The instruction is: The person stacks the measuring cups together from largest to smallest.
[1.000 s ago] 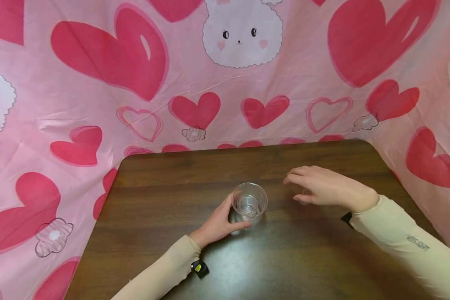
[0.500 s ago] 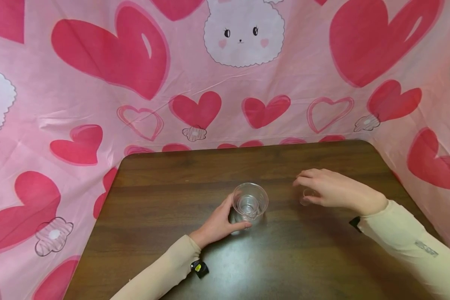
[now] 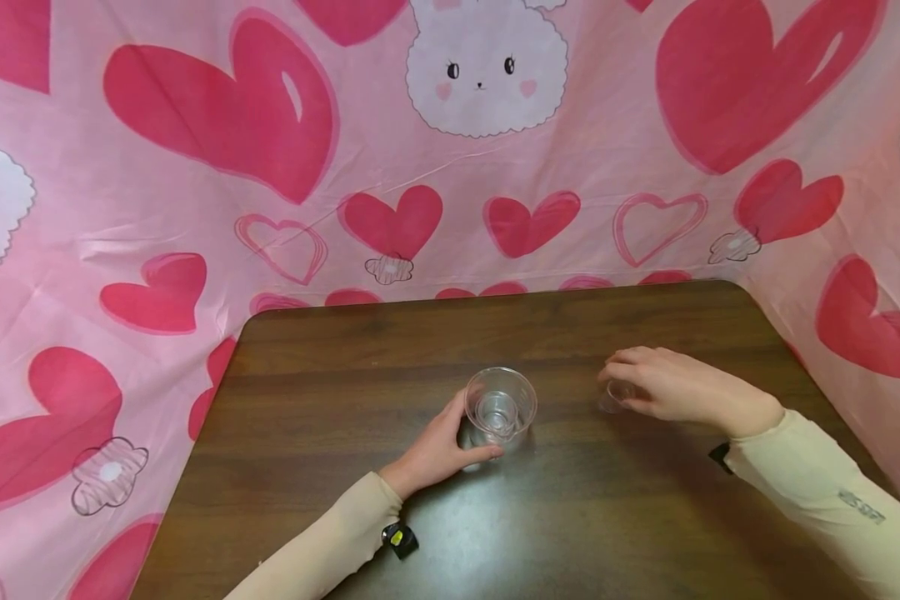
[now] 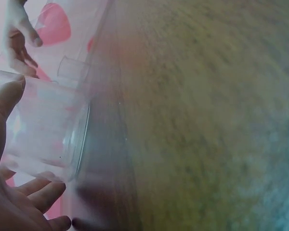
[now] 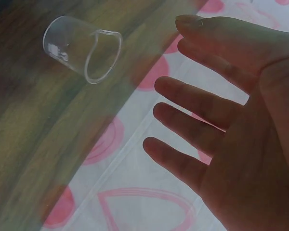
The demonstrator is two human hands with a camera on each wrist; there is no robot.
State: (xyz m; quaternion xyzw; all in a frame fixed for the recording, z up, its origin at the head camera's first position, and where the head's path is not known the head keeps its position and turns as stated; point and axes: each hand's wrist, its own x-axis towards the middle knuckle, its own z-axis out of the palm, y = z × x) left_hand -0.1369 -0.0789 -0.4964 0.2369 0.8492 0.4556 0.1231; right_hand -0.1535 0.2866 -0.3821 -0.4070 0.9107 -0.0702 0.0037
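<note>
My left hand (image 3: 438, 446) holds a large clear beaker (image 3: 523, 417), thumb on the near side and fingers on the far side. A smaller clear round vessel (image 3: 496, 410) appears nested inside it. In the left wrist view the large beaker (image 4: 43, 120) stands between thumb and fingers. To the right, a small clear beaker (image 3: 615, 398) stands upright on the table, just left of my right hand (image 3: 671, 387). The right wrist view shows that small beaker (image 5: 70, 43), with its pouring lip, apart from the spread, relaxed fingers of my right hand (image 5: 231, 125).
The dark wooden table (image 3: 360, 358) has rounded far corners. A pink cloth (image 3: 435, 158) with hearts and white animal faces hangs close behind it and along both sides. Black wrist straps (image 3: 400, 539) sit over pale sleeves.
My right hand has shifted right and slightly nearer, and its fingers have come away from the small beaker, which stands a little further right. The left hand and large beaker have stayed put.
</note>
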